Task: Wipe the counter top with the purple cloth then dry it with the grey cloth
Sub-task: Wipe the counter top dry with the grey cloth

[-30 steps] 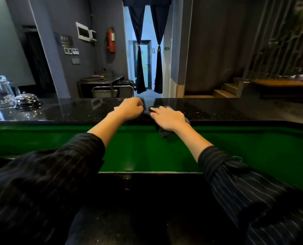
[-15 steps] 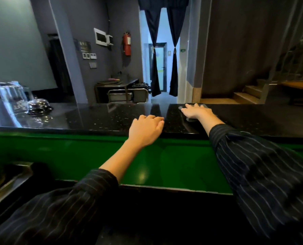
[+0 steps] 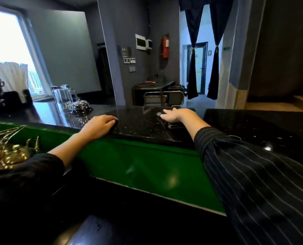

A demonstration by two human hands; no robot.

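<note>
counter top (image 3: pixel 140 124): black, flecked with pale speckles, glossy
counter front (image 3: pixel 147 161): bright green
sleeves (image 3: pixel 253 174): black with thin pale pinstripes
curtains (image 3: pixel 193 68): dark navy, at 1 o'clock
fire extinguisher (image 3: pixel 165 45): red, at 12 o'clock
bell (image 3: pixel 81 106): silver
utensils (image 3: pixel 7 149): gold, at 9 o'clock

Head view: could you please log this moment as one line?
right hand: flat on dark cloth, open | left hand: curled over counter top edge | service bell: apart, far left
</note>
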